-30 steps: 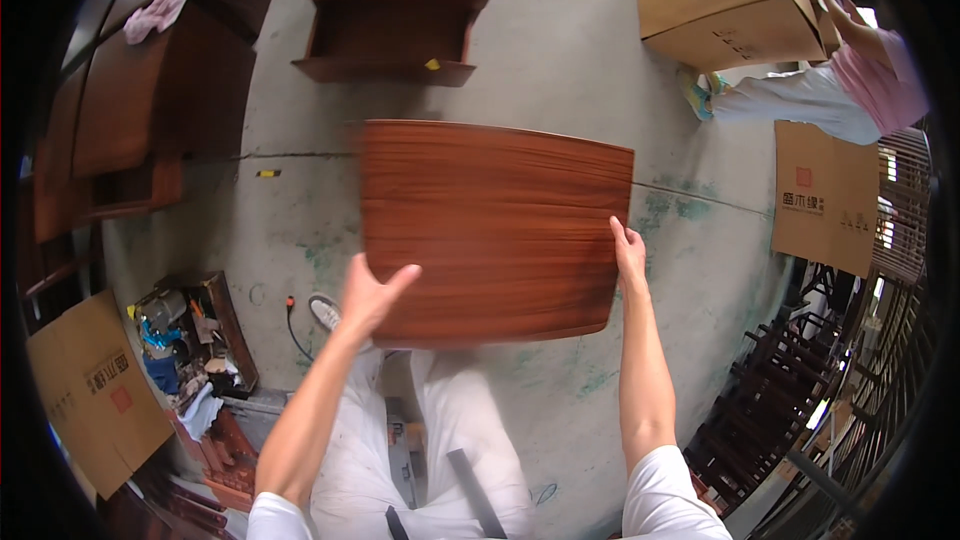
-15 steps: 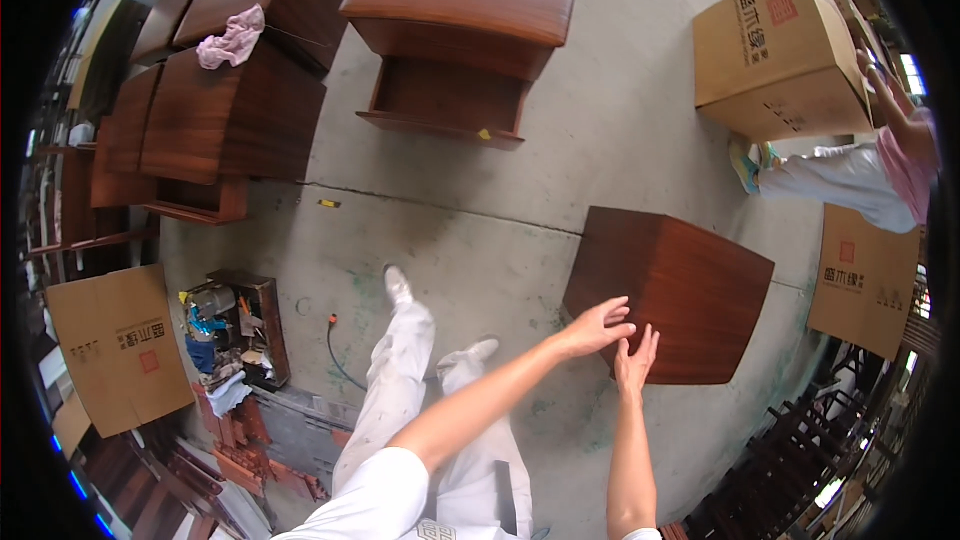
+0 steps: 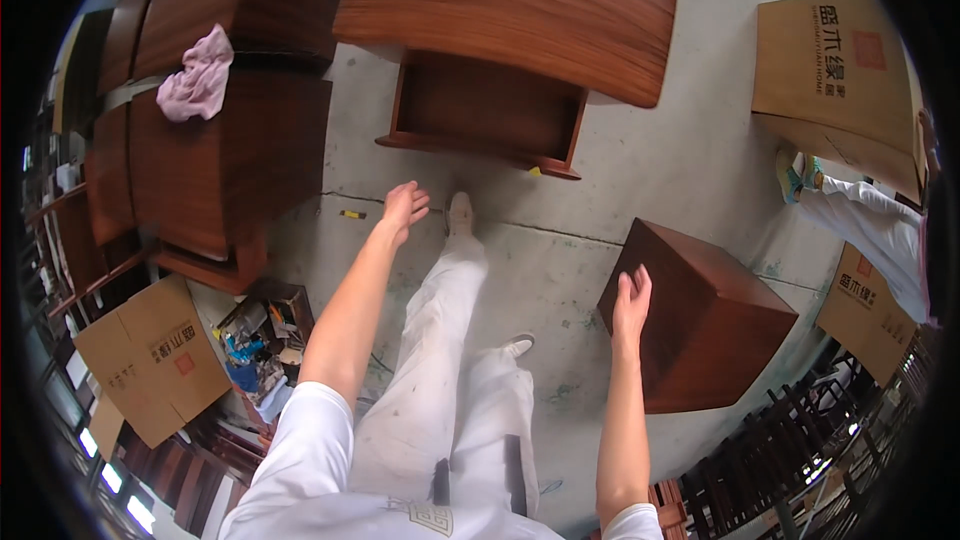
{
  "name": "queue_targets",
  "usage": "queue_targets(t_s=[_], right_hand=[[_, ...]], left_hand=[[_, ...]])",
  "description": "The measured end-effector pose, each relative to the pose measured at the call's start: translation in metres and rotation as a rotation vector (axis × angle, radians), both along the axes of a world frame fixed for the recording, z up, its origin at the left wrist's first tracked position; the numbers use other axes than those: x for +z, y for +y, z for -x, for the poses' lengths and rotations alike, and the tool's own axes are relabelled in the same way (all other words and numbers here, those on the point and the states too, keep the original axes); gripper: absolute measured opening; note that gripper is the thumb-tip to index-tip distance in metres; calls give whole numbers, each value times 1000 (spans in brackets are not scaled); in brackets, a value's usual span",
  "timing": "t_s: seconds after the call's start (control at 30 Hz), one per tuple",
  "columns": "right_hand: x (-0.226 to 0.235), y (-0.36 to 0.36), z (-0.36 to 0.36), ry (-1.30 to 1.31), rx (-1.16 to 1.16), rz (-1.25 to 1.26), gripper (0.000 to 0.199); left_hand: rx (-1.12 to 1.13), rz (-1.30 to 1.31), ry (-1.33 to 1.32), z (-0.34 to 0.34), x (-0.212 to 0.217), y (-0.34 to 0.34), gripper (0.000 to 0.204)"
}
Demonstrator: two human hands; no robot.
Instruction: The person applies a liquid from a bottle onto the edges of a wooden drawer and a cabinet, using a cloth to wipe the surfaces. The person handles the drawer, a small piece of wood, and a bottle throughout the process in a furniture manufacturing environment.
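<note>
My left hand (image 3: pixel 404 208) hangs over the floor with its fingers loosely stretched and nothing in it. Ahead of it stands a dark reddish-brown wooden cabinet (image 3: pixel 500 5), its drawer (image 3: pixel 470 118) pulled out towards me. My right hand (image 3: pixel 630 308) is empty too, fingers extended, in front of a smaller wooden cabinet (image 3: pixel 715 315) on the right. Whether it touches that cabinet I cannot tell. A small yellow piece (image 3: pixel 535 171) shows at the drawer front's edge.
More wooden cabinets (image 3: pixel 230 150) stand at the left, a pink cloth (image 3: pixel 199 77) on one. A toolbox (image 3: pixel 262 345) and a flattened carton (image 3: pixel 155 360) lie lower left. At the right a person's leg (image 3: pixel 870 235) shows beside a large carton (image 3: pixel 835 70). Wooden frames crowd the lower right.
I have stepped forward towards the cabinet with the pulled-out drawer. My hands have parted: the left has swung far to the left, away from the right-hand cabinet.
</note>
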State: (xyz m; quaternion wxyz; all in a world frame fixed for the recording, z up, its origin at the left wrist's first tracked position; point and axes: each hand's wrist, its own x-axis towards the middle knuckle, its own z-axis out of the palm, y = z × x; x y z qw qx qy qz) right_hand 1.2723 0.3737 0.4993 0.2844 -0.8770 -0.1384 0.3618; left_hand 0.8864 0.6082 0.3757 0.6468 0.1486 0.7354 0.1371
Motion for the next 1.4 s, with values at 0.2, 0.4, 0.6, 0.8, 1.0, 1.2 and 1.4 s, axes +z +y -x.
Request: queue_targets(t_s=[0.2, 0.4, 0.6, 0.8, 1.0, 1.2, 1.4], right_hand=[[27, 247, -30, 234, -65, -349, 70], [29, 321, -45, 178, -66, -223, 69], [-25, 272, -20, 409, -374, -409, 66], [-150, 168, 16, 583, -631, 127, 68], [-224, 171, 23, 910, -623, -34, 45], [-265, 165, 17, 929, -571, -129, 29], [-248, 126, 40, 983, -506, -152, 33]], left_hand=[[128, -611, 104, -17, 28, 134, 60], [-73, -672, 94, 6, 122, 256, 46], [60, -522, 173, 30, 31, 181, 34], [89, 28, 521, 7, -73, 72, 85], [404, 94, -320, -18, -90, 63, 50], [515, 141, -263, -36, -136, 64, 22], [537, 128, -272, -14, -130, 23, 22]])
